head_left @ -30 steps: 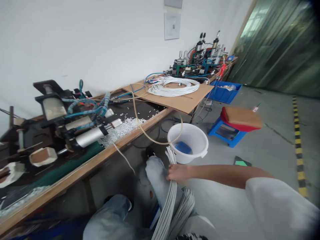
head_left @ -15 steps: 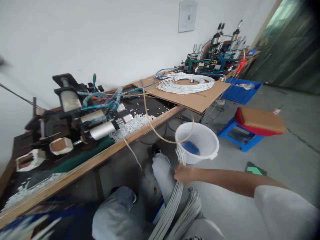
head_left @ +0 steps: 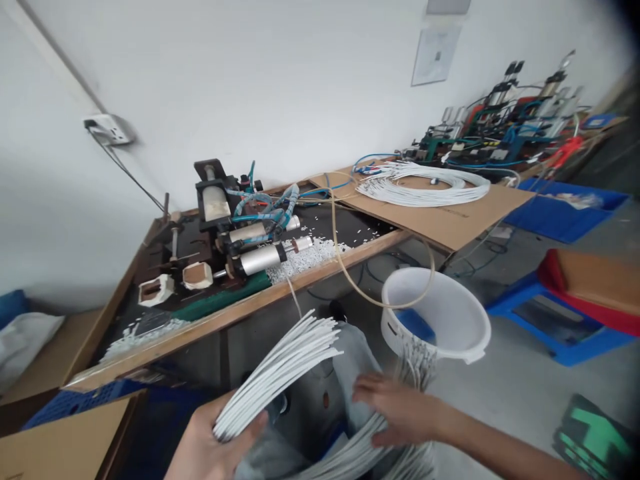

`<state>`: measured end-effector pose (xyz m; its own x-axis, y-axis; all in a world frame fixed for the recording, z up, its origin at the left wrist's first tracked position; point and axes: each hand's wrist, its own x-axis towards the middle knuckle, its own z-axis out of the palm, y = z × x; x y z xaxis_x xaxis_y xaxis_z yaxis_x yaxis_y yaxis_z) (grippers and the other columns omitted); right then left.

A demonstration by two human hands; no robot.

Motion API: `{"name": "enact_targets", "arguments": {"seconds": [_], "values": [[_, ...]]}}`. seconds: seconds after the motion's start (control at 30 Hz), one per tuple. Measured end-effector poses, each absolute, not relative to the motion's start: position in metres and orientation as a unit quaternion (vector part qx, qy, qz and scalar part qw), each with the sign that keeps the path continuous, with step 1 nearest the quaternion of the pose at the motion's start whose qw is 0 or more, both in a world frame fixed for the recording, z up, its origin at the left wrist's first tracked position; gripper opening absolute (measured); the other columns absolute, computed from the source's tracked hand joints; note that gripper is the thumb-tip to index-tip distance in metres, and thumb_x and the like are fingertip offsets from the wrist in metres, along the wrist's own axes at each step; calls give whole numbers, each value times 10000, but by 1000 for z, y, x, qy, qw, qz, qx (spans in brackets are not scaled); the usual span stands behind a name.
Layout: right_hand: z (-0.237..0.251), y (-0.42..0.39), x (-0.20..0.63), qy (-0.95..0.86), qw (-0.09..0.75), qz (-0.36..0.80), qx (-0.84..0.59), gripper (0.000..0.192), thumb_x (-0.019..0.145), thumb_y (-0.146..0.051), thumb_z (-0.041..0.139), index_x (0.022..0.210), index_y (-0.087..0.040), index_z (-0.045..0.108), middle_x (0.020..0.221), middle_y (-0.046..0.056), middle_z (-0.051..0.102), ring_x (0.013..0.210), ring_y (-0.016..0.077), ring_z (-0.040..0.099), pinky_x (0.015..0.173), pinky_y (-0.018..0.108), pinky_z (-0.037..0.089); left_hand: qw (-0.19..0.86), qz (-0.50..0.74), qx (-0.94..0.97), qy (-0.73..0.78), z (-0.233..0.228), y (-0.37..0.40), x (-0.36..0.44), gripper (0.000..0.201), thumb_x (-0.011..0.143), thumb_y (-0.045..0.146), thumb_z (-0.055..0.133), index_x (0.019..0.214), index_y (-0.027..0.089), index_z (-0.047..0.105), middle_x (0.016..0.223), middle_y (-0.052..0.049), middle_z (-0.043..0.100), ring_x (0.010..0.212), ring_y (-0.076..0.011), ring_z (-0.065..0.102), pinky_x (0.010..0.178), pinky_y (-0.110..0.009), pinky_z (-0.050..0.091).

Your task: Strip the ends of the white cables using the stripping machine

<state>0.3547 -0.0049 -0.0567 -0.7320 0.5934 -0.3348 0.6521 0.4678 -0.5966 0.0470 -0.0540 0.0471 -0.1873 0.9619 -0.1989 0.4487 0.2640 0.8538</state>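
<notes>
- Left hand (head_left: 213,440) is closed around a bundle of thin white cut wires (head_left: 280,363), gripped near its lower end; the loose ends fan up and to the right, over the knees in grey trousers (head_left: 350,360).
- Right hand (head_left: 395,413) lies flat, fingers spread, palm down on a second, larger pile of white wires (head_left: 360,457) across the lap. It presses rather than grips.
- White plastic bucket (head_left: 440,320) stands on the floor just beyond the right hand, with a blue object inside and a beige hose looping over its rim.
- Long wooden workbench (head_left: 300,283) ahead carries a black pneumatic machine with silver cylinders (head_left: 240,223) and a scatter of small white offcuts (head_left: 305,257) beside it.
- Further right on the bench, a coil of white wires (head_left: 425,187) lies on a brown cardboard sheet (head_left: 450,217).
- Blue stool with red and tan seat (head_left: 575,300) stands at far right.
</notes>
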Motion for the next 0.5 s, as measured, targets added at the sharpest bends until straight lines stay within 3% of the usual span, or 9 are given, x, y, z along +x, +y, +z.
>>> {"name": "enact_targets", "arguments": {"seconds": [0.07,0.17,0.23,0.27,0.3,0.37,0.43,0.5], "values": [[-35,-14,328,835,-25,-445,324,781,765,-419,794,1461,-302,460,1463,69,589,1324,234,568,1102,328,448,406,325,523,676,42,-49,58,436,709,569,746,588,175,604,430,55,394,392,-95,347,396,-210,281],[-17,-21,274,609,-313,-707,180,875,690,-393,878,1459,-302,470,1504,98,549,1409,290,488,1171,432,367,443,328,580,600,36,-47,77,411,757,571,716,718,163,701,535,12,530,470,-126,469,441,-208,375],[-12,-20,241,409,-442,-792,102,707,753,-451,822,1390,-313,548,1459,72,599,1358,287,542,1136,465,400,440,347,598,573,34,-46,89,417,765,574,717,857,169,758,702,-42,672,622,-183,613,563,-227,497],[-11,-18,228,312,-480,-814,100,520,802,-461,767,1259,-238,658,1316,95,697,1263,302,616,1096,480,433,428,362,599,572,32,-47,94,431,770,573,718,938,180,773,809,-68,721,724,-217,666,644,-247,542],[-10,-16,218,234,-486,-835,107,339,844,-437,715,1081,-195,729,1161,81,761,1153,278,680,1056,444,459,413,377,596,576,31,-47,98,456,782,573,712,1024,192,775,909,-87,746,813,-244,695,709,-266,567],[-8,-11,209,160,-469,-858,131,250,924,-411,590,930,-211,740,974,17,792,983,210,739,870,346,532,398,397,584,585,26,-48,103,500,825,591,666,1130,206,762,1008,-106,758,874,-266,714,723,-287,591],[-6,-8,210,152,-451,-867,149,227,942,-389,562,917,-247,737,950,-28,795,910,160,747,724,272,522,400,405,571,592,21,-49,104,516,857,619,618,1118,200,769,998,-111,761,819,-264,717,634,-281,593],[-3,-9,216,169,-458,-859,155,158,868,-364,673,891,-230,754,963,-10,800,911,169,738,755,281,522,384,424,557,602,17,-50,102,513,854,632,625,1056,188,786,953,-110,762,796,-270,711,610,-282,589]]}}
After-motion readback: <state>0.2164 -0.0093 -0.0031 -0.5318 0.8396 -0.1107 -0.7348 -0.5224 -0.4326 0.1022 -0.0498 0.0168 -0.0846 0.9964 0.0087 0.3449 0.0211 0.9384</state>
